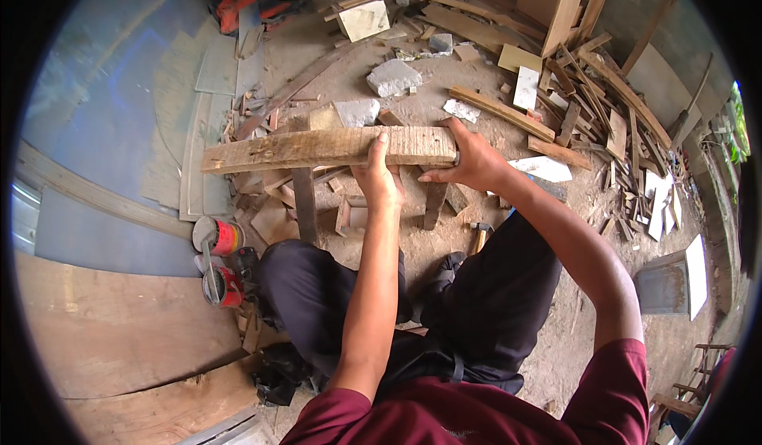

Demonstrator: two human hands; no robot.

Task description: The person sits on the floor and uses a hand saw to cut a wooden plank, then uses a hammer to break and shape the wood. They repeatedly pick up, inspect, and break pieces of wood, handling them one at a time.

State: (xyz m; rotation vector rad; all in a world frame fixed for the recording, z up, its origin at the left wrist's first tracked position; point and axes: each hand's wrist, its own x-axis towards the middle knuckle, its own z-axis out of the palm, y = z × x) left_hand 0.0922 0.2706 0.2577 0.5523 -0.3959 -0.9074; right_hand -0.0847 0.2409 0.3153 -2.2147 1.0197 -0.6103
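Observation:
A rough-sawn wooden beam (294,150) lies crosswise in front of me, above my knees. My left hand (379,179) grips it right of its middle, thumb over the upper face and fingers hidden beneath. At the beam's right end is my right hand (471,159), its fingers and thumb wrapped round that end. Below the beam stand two dark wooden uprights (305,207); whether the beam rests on them I cannot tell. A hammer (481,236) with a wooden handle is on the ground beside my right leg.
Two red paint cans (228,238) stand at my left, near a plywood sheet (119,318). Offcuts (571,119) are heaped at the right and scattered ahead, around a pale stone block (394,78). A grey metal container (665,285) stands at the far right.

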